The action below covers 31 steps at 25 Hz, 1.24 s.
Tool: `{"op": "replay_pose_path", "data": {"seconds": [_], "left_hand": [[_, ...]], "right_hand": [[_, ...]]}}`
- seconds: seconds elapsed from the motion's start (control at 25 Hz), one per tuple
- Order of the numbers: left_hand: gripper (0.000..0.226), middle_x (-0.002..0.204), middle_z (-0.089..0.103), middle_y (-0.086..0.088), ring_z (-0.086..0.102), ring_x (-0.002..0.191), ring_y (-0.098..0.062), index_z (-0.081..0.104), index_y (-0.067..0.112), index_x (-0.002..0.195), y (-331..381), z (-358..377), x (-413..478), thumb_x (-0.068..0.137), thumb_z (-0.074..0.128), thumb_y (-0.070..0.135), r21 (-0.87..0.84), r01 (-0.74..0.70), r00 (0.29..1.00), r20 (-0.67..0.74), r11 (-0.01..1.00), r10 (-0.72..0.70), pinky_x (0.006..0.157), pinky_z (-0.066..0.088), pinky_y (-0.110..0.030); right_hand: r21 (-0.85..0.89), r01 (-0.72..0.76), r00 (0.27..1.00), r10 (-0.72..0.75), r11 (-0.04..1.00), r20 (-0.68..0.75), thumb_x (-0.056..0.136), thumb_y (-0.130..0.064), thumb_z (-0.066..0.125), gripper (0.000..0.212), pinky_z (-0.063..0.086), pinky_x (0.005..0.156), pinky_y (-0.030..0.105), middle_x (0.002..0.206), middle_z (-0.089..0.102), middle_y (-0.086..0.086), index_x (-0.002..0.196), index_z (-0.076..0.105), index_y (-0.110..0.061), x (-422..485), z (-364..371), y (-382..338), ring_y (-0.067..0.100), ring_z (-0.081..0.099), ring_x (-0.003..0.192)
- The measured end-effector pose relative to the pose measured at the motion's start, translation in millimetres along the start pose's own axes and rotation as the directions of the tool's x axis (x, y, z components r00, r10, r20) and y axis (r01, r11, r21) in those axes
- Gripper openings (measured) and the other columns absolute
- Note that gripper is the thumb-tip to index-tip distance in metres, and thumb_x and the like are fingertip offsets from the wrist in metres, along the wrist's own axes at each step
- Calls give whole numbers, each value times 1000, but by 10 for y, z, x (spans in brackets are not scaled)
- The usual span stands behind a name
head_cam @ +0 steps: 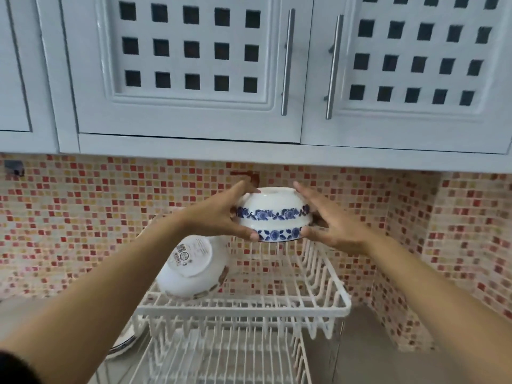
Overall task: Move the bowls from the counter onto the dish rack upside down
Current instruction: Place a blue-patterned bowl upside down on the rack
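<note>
Both hands hold 1 white bowl with blue flower bands upside down, in the air above the far end of the white wire dish rack. The left hand grips its left side, thumb at the rim and fingers on the base. The right hand clasps the right side the same way. A 2nd white bowl lies tilted, base up, at the rack's left edge. The rack stands on the grey worktop.
</note>
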<state>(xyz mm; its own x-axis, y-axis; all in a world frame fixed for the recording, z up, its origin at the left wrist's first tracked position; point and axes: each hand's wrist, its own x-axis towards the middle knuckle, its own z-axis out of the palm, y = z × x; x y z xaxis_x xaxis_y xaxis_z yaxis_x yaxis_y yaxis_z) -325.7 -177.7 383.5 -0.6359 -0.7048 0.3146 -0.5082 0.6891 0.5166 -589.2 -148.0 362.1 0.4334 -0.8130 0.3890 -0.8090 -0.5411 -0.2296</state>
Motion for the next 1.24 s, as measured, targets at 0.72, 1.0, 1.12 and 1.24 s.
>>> {"op": "replay_pose_path", "data": {"seconds": [0.72, 1.0, 1.12, 1.24], "left_hand": [[131, 153, 24, -6, 33, 135, -26, -4, 26, 147, -217, 451, 608, 53, 85, 47, 599, 242, 881, 193, 763, -431, 107, 34, -36], [128, 153, 25, -7, 32, 136, -26, -1, 18, 148, -190, 557, 648, 58, 84, 45, 641, 236, 833, 253, 730, -491, 111, 32, -38], [124, 148, 34, -7, 38, 132, -26, 7, 17, 147, -198, 630, 666, 56, 85, 47, 662, 224, 819, 269, 715, -506, 109, 36, -40], [125, 149, 34, -7, 37, 134, -27, 6, 18, 148, -209, 659, 672, 55, 85, 47, 681, 235, 800, 270, 694, -536, 109, 37, -41]], "right_hand": [[-16, -60, 938, 62, 998, 342, 67, -62, 69, 74, 51, 85, 42, 137, 33, -4, 117, 20, -38, 361, 325, 354, 18, 51, 104], [-170, -68, 897, 135, 983, 421, 68, -65, 65, 121, 23, 115, 40, 159, -5, 3, 147, -15, -22, 408, 432, 389, 23, 11, 144], [-236, -47, 883, 151, 971, 445, 70, -62, 66, 119, 30, 112, 37, 158, 12, 5, 148, -10, -15, 410, 470, 383, 23, 26, 139], [-277, -35, 876, 162, 960, 453, 70, -63, 66, 119, 38, 105, 36, 155, 23, 5, 148, -9, -14, 400, 486, 348, 24, 37, 132]]}}
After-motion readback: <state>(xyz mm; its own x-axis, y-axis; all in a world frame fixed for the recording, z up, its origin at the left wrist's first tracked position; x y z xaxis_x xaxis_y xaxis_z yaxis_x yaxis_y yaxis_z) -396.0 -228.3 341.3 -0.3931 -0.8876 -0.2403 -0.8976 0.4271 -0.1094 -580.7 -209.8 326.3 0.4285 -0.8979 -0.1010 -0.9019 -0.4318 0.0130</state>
